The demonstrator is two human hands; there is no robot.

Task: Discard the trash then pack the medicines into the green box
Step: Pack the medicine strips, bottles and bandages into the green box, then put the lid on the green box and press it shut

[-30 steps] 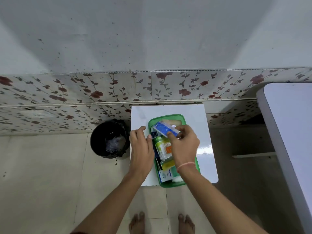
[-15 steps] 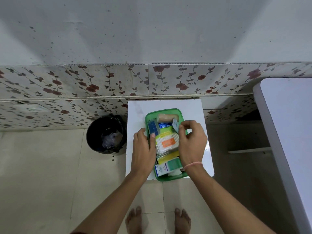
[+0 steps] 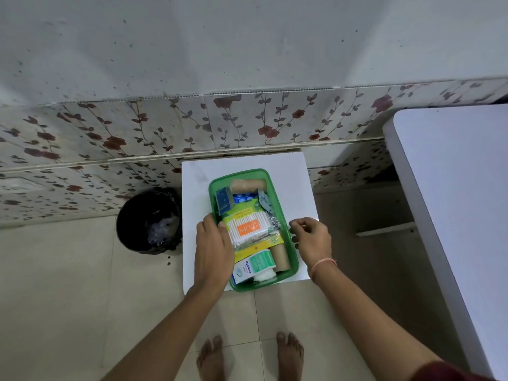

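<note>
The box (image 3: 291, 266) is green and see-through. It sits on a white counter (image 3: 286, 171). Inside the box, a pack of cotton buds (image 3: 248, 229) has an orange label and yellow edges. Left of the counter is a black bin (image 3: 132, 224). Behind it, the wall tiles (image 3: 247, 122) show red flowers with grey leaves.

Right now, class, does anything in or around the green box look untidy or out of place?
The green box overhangs the near edge of the white table. A silvery blister strip juts out crookedly beside the cotton-bud pack. Nothing looks spilled.
</note>
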